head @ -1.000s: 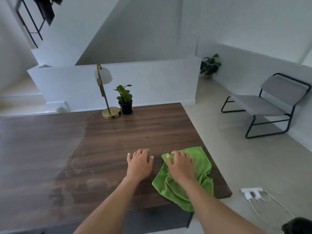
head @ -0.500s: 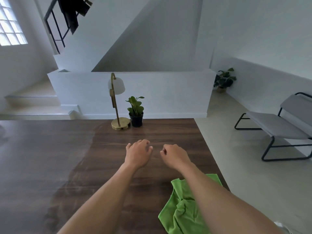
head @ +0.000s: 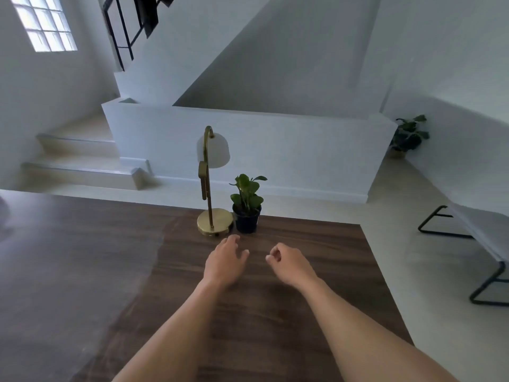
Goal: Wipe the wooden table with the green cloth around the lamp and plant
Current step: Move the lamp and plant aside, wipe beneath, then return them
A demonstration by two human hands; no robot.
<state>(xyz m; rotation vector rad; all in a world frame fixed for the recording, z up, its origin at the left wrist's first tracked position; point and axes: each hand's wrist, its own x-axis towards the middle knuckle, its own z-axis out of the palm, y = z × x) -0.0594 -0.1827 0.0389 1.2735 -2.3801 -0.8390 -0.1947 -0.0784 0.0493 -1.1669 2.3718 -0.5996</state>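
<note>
A brass lamp (head: 211,188) with a white shade stands at the far edge of the dark wooden table (head: 316,285). A small green plant (head: 247,205) in a black pot sits just right of the lamp's round base. My left hand (head: 226,260) hovers over the table just in front of the lamp base, fingers loosely spread and holding nothing. My right hand (head: 292,261) is beside it, below the pot, fingers curled loosely with nothing in them. The green cloth is out of view.
The table's right edge drops to a pale floor where a black-framed grey chair (head: 479,238) stands. A white half wall (head: 275,150) and steps (head: 82,166) lie behind the table. Another potted plant (head: 407,133) sits in the far corner.
Both hands left the green cloth and moved forward across the table toward the lamp and plant. The view tilted up, and the cloth dropped out of the bottom of the frame.
</note>
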